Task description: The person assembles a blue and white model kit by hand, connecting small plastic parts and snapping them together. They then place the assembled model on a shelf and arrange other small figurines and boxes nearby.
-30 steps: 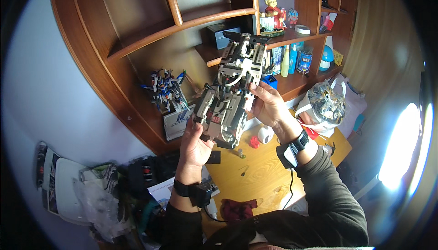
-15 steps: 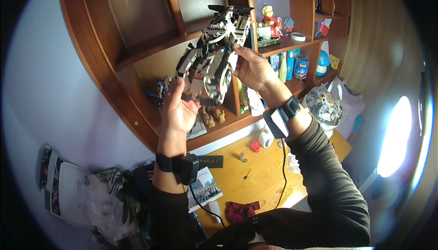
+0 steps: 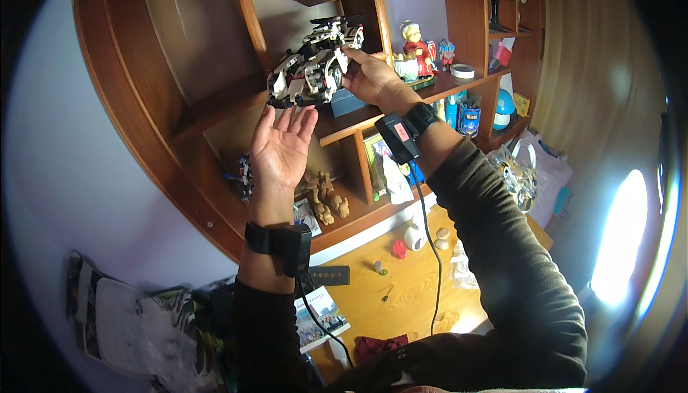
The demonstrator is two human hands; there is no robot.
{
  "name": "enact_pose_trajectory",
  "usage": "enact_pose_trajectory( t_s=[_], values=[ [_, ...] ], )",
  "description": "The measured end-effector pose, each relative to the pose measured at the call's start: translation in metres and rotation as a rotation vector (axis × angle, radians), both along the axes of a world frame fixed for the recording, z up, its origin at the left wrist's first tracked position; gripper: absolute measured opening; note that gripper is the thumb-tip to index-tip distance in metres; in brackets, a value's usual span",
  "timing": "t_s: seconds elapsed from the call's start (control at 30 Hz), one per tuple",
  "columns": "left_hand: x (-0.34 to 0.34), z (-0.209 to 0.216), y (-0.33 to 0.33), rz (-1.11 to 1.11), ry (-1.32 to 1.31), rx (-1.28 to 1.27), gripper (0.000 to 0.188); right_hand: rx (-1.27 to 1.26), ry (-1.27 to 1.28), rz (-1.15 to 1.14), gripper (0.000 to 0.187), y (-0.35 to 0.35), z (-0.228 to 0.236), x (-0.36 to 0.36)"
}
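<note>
A white and black brick-built model car [image 3: 312, 70] is at the shelf opening, tilted slightly, and looks smaller and farther off than my wrists. My right hand [image 3: 373, 81] grips its right side near a wheel, fingers partly hidden behind it. Below the car's near end, my left hand [image 3: 281, 150] faces palm up with fingers stretched and spread, the fingertips at its lower edge. Whether the car's underside rests on the shelf board cannot be seen. Each wrist carries a strapped black device with a cable.
Around the car stands a brown wooden shelf unit [image 3: 383, 24]. A figurine in red [image 3: 416, 52] and a white tape roll [image 3: 462, 72] sit to the right. Lower down are brown animal figurines [image 3: 326, 206] and another small brick model [image 3: 244, 178]. A wooden desk [image 3: 365, 300] holds a booklet [image 3: 322, 314].
The car has moved away from me, deeper toward the shelf. My left hand has loosened from its near end, fingers now spread below it. My right hand still holds its side.
</note>
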State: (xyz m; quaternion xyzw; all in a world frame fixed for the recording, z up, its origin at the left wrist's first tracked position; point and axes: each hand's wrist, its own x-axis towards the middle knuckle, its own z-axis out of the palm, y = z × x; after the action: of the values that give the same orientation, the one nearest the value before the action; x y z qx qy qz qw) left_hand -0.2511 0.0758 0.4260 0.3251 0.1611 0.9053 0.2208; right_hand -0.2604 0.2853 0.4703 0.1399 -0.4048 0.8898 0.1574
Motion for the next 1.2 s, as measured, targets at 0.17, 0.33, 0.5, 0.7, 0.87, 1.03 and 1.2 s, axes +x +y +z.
enact_pose_trajectory(
  t_s=[0.17, 0.33, 0.5, 0.7, 0.87, 1.03, 1.2],
  values=[
    [-0.015, 0.01, 0.01, 0.065, -0.024, -0.072, 0.013, -0.034, -0.039, -0.011, 0.009, 0.011, 0.003, -0.031],
    [-0.032, 0.01, 0.018, 0.108, -0.007, -0.103, 0.01, 0.022, -0.065, -0.02, 0.014, 0.018, 0.006, -0.045],
    [-0.043, 0.012, 0.026, 0.128, -0.012, -0.121, 0.014, 0.194, -0.144, -0.056, 0.019, 0.025, 0.015, -0.042],
    [-0.045, 0.011, 0.031, 0.155, 0.022, -0.13, 0.02, 0.508, -0.321, -0.277, 0.044, 0.031, 0.024, -0.036],
    [-0.052, 0.012, 0.041, 0.183, 0.036, -0.143, 0.023, 0.667, -0.332, -0.489, 0.035, 0.028, 0.026, -0.039],
    [-0.057, 0.01, 0.043, 0.128, -0.007, -0.078, 0.026, 0.917, -0.112, -0.83, 0.048, 0.019, 0.013, -0.023],
    [-0.055, 0.01, 0.043, 0.105, -0.03, -0.003, 0.029, 1.123, 0.276, -0.805, 0.09, 0.0, -0.01, 0.003]
  ],
)
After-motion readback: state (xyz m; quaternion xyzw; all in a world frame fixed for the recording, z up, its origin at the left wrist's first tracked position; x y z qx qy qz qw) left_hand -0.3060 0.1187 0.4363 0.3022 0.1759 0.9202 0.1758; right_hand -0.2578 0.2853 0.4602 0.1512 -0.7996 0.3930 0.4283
